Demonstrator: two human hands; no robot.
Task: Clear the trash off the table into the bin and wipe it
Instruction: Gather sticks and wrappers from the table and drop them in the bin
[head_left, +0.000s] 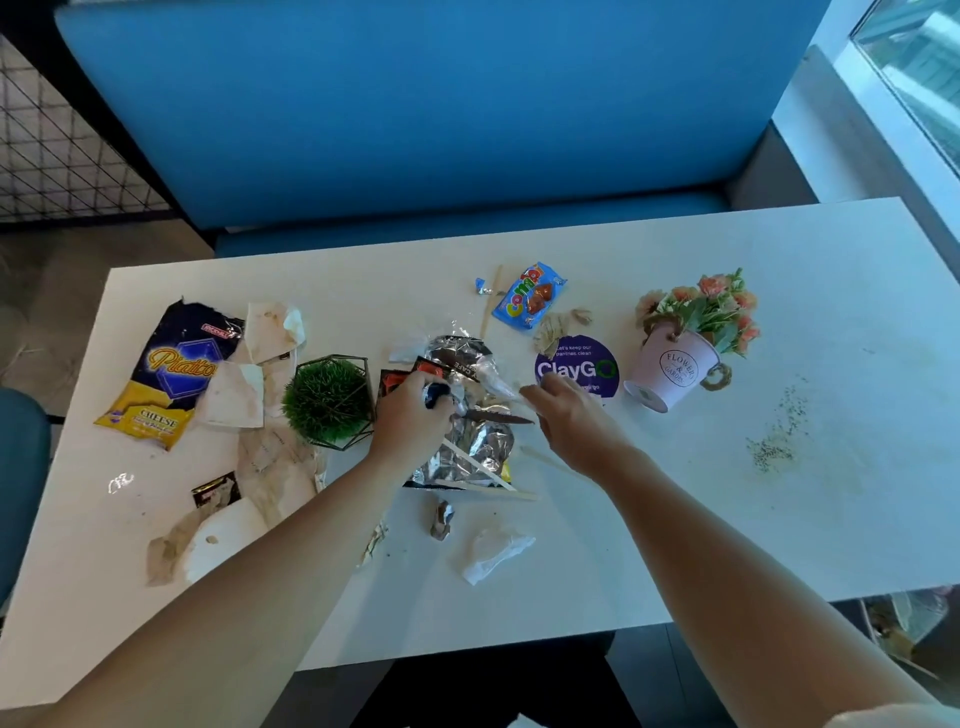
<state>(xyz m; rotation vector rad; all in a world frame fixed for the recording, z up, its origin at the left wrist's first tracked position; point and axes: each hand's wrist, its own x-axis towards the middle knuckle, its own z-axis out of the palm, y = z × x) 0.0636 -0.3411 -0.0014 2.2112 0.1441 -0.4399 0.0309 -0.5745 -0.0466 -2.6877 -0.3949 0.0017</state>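
Two grips work at the middle of the white worktop (810, 525), over a flattened silver foil bag (470, 447) that lies among red-and-black sachets and pale wooden stir sticks (480, 465). The left grip (410, 413) is curled around a small dark blue wrapper (434, 398), its knuckles just beside a green grass ball in a black wire frame (330, 400). The right grip (566, 410) reaches in from the other side, its fingertips at a crumpled clear plastic wrapper (493, 378); whether they pinch it or only touch it I cannot tell.

Trash is spread over the left half of the worktop: a torn Piattos cheese chip bag (166, 376) near the left edge, stained paper napkins (270, 332) beside it, and a small black sachet (215, 491) nearer the person. A crumpled white tissue (493, 556) lies near the front edge, between the forearms. Toward the far side sits a blue Combi wrapper (530, 296), next to a round purple ClayGo sticker (576, 366). A pink flower pot (675, 374) stands right of the sticker, and dark crumbs (774, 447) are scattered farther right. A blue bench (415, 104) runs behind the worktop.
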